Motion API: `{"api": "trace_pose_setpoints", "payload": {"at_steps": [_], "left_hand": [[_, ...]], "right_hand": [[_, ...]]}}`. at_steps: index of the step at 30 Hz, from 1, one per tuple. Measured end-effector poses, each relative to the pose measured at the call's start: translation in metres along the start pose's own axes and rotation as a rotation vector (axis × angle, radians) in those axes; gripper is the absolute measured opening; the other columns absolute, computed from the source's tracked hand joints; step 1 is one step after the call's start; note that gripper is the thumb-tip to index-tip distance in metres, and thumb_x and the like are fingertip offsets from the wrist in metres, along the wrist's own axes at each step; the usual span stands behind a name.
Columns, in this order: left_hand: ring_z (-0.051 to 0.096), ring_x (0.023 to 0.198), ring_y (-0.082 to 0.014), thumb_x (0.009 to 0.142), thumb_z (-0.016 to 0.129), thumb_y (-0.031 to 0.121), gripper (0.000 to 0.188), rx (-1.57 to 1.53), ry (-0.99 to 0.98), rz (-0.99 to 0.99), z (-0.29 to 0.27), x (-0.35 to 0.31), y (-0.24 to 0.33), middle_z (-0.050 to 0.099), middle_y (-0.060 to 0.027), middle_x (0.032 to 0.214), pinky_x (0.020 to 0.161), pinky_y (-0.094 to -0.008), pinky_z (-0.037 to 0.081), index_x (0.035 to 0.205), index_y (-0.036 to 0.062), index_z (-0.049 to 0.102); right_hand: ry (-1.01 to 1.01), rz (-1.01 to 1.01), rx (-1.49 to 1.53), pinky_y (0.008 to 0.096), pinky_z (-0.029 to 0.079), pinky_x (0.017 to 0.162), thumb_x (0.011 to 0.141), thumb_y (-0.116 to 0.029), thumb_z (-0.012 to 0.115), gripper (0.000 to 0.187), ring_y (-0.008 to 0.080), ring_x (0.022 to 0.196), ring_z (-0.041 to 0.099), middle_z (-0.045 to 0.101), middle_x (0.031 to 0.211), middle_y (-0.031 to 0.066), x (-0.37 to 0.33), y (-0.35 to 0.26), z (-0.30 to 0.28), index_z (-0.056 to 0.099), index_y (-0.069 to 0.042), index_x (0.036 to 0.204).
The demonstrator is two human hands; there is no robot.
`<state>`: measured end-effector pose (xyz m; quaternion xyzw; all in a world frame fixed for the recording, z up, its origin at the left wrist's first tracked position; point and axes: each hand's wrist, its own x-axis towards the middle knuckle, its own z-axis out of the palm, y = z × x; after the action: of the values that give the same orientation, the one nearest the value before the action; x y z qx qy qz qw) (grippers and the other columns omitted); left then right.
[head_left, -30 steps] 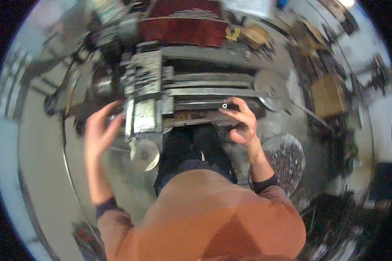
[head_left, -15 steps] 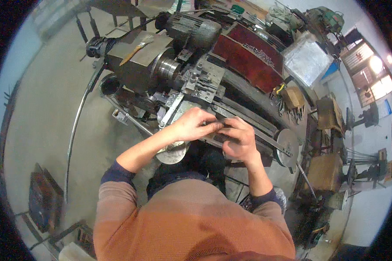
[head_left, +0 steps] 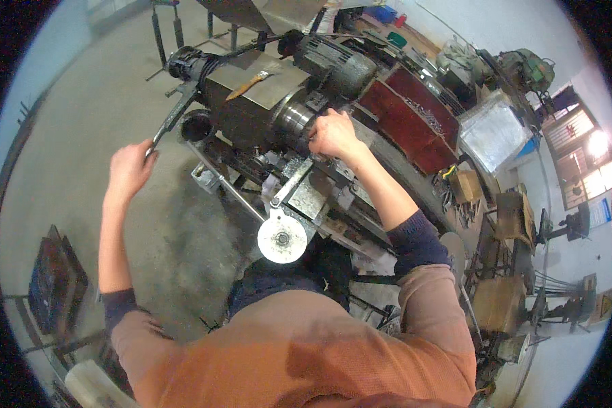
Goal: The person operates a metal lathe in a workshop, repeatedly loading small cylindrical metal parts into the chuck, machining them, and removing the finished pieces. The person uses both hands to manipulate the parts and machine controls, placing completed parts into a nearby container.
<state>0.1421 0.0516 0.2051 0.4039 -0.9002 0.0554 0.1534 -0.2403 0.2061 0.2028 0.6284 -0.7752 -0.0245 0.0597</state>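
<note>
There is one big metal machine [head_left: 251,115], and it has one long lever [head_left: 172,117] and one shiny round metal part [head_left: 294,121] near the top middle of the frame. I count one brush [head_left: 251,85], one motor [head_left: 338,66] and one red tray [head_left: 409,122] with lots of little metal bits in it (too many and too tiny to count). There are two round wheels: a pale wheel [head_left: 282,239] in the middle, and a gray wheel [head_left: 453,250] partly hidden by the right sleeve [head_left: 418,241].

The two hands are well apart. The left hand [head_left: 133,168], left of the middle, is curled tight around the low end of the lever. The right hand [head_left: 334,134], in the upper middle, has bent fingers at the front of the shiny part. I cannot tell if it pinches anything, because the hand covers the spot.

The brush lies on the machine's flat top. A small brown box [head_left: 466,185] sits right of the middle, beside some hand tools. The floor [head_left: 81,170] on the left is plain gray. A bright window [head_left: 585,153] is at the upper right.
</note>
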Motion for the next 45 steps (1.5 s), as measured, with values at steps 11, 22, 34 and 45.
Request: {"api": "trace_pose_setpoints", "payload": {"at_steps": [11, 22, 34, 45], "left_hand": [[0.057, 0.077, -0.0368, 0.074, 0.062, 0.029, 0.031, -0.139, -0.155, -0.331, 0.059, -0.065, -0.067, 0.058, -0.0206, 0.075, 0.065, -0.0453, 0.044, 0.078, 0.0005, 0.05], [0.06, 0.085, -0.0287, 0.073, 0.053, 0.014, 0.017, 0.404, -0.198, -0.494, 0.087, 0.042, -0.232, 0.062, -0.0151, 0.088, 0.072, -0.0404, 0.048, 0.087, 0.0072, 0.061], [0.058, 0.097, -0.0273, 0.075, 0.056, 0.021, 0.032, 0.128, -0.201, -0.758, 0.076, 0.042, -0.178, 0.061, -0.0121, 0.1, 0.082, -0.0389, 0.046, 0.105, 0.0107, 0.06], [0.059, 0.089, -0.0323, 0.072, 0.058, 0.024, 0.027, -0.268, -0.178, -0.433, 0.24, 0.036, 0.015, 0.062, -0.016, 0.091, 0.08, -0.0424, 0.045, 0.09, 0.004, 0.063]], "right_hand": [[-0.223, 0.04, 0.227, 0.0366, 0.05, 0.069, 0.054, -0.024, 0.063, 0.031, 0.03, 0.074, 0.062, 0.063, 0.076, 0.0164, 0.033, -0.001, 0.0, 0.067, -0.007, 0.078], [-0.13, 0.03, 0.38, 0.0379, 0.05, 0.065, 0.052, -0.022, 0.061, 0.025, 0.0319, 0.066, 0.061, 0.061, 0.067, 0.0174, 0.027, 0.001, -0.002, 0.067, -0.005, 0.068], [-0.06, 0.065, 0.248, 0.0378, 0.05, 0.064, 0.054, -0.022, 0.061, 0.025, 0.0334, 0.067, 0.061, 0.06, 0.069, 0.0204, 0.036, 0.003, 0.011, 0.064, -0.002, 0.067], [0.424, -0.023, 0.252, 0.0416, 0.039, 0.082, 0.054, -0.022, 0.067, 0.033, 0.0295, 0.096, 0.051, 0.058, 0.101, 0.0087, -0.105, 0.049, -0.016, 0.064, -0.011, 0.085]]}}
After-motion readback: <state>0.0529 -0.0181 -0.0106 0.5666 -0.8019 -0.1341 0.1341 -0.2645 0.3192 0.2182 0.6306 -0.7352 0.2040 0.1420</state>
